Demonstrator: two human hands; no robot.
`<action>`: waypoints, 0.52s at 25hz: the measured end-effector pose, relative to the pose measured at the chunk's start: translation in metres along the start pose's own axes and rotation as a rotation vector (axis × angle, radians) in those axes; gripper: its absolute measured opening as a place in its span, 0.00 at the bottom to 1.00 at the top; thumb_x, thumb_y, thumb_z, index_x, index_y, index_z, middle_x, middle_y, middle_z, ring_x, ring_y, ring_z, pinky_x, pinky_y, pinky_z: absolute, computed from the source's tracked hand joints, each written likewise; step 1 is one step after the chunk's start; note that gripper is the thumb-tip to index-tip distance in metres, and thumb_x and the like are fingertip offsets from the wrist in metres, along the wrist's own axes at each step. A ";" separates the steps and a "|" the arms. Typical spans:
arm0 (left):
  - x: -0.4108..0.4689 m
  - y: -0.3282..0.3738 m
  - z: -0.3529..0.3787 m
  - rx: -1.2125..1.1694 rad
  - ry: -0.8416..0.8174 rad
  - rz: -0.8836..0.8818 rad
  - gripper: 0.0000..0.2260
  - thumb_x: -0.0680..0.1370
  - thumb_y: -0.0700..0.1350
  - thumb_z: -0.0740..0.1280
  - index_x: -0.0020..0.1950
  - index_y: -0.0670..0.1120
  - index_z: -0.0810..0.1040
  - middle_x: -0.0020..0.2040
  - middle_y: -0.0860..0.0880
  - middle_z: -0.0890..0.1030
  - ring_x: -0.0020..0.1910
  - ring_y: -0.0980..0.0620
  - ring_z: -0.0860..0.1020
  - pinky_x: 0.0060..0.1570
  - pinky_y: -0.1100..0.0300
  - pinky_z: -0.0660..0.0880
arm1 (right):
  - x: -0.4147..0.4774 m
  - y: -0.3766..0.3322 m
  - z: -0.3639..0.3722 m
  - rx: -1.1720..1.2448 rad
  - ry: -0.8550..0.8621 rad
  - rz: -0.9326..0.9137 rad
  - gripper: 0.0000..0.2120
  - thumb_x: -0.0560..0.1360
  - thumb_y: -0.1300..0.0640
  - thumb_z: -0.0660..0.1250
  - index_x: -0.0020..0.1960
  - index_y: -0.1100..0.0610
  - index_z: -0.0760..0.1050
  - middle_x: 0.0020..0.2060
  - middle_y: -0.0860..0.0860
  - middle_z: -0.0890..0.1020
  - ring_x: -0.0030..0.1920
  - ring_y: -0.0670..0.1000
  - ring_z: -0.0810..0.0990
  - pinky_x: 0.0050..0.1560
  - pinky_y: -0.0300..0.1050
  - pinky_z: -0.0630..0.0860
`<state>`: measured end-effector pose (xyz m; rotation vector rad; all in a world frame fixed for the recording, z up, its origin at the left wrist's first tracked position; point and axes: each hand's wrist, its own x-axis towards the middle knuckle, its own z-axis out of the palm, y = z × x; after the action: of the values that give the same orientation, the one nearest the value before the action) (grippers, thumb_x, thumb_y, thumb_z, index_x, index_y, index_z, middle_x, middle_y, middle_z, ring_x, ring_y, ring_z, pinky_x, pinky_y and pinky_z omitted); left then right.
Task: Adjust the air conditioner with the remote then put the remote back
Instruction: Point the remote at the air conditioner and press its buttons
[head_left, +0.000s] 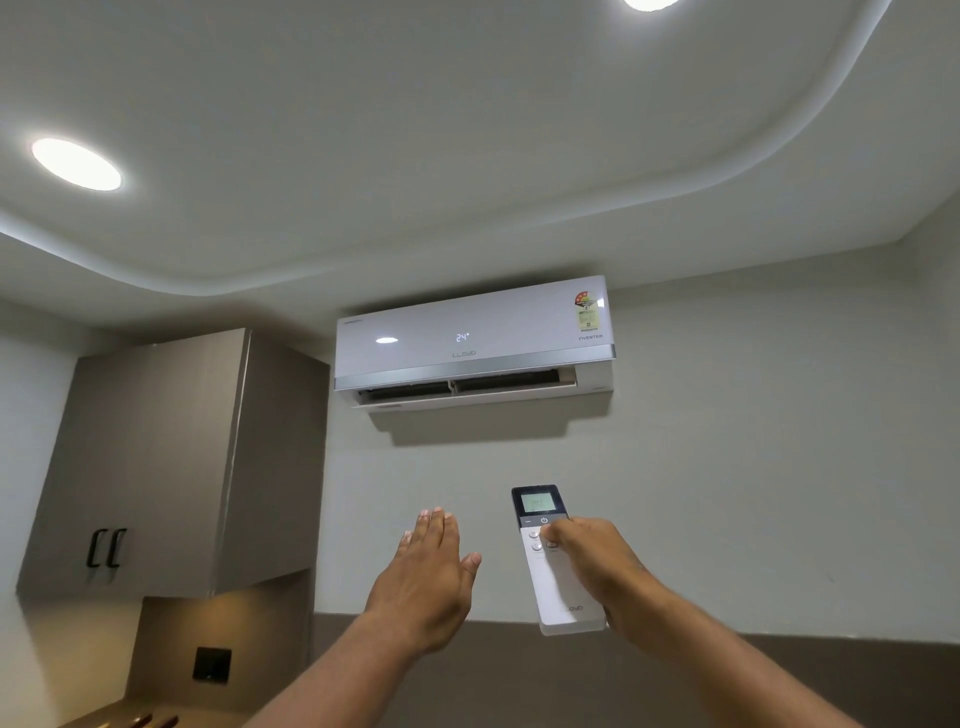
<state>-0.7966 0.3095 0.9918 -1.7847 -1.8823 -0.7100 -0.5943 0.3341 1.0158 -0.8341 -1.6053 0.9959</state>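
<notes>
A white wall-mounted air conditioner (472, 343) hangs high on the wall, its front showing 24° and its lower flap open. Below it my right hand (597, 566) grips a long white remote (558, 582) with a dark top and a lit small screen, pointed up at the unit; my thumb rests on the buttons just under the screen. To the left of the remote my left hand (431, 577) is raised flat, fingers together and stretched out, holding nothing and not touching the remote.
A brown wall cabinet (156, 467) with two black handles hangs at the left, with a dark switch plate (212, 664) below it. Round ceiling lights (76, 164) glow overhead. A dark band runs along the lower wall.
</notes>
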 end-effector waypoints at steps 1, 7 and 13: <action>0.000 -0.001 0.000 -0.001 -0.002 -0.002 0.29 0.82 0.57 0.43 0.78 0.44 0.42 0.80 0.47 0.42 0.78 0.51 0.40 0.74 0.55 0.41 | 0.000 0.000 0.000 0.003 -0.001 0.001 0.07 0.73 0.58 0.62 0.40 0.56 0.76 0.31 0.53 0.81 0.30 0.55 0.78 0.35 0.43 0.73; 0.000 -0.009 -0.002 -0.002 -0.001 -0.014 0.29 0.82 0.57 0.42 0.78 0.44 0.41 0.80 0.47 0.41 0.78 0.51 0.40 0.74 0.55 0.41 | 0.000 -0.001 0.002 -0.006 0.012 0.008 0.06 0.73 0.58 0.62 0.39 0.56 0.75 0.31 0.54 0.80 0.30 0.55 0.77 0.36 0.44 0.72; -0.002 -0.012 -0.005 -0.017 -0.005 -0.011 0.28 0.82 0.56 0.42 0.78 0.43 0.41 0.80 0.46 0.41 0.78 0.50 0.40 0.74 0.54 0.40 | 0.000 -0.001 0.006 -0.017 0.017 0.001 0.06 0.73 0.59 0.62 0.39 0.56 0.76 0.31 0.54 0.80 0.30 0.55 0.78 0.36 0.44 0.73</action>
<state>-0.8089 0.3041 0.9940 -1.7894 -1.8955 -0.7283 -0.6001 0.3321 1.0160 -0.8529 -1.6010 0.9745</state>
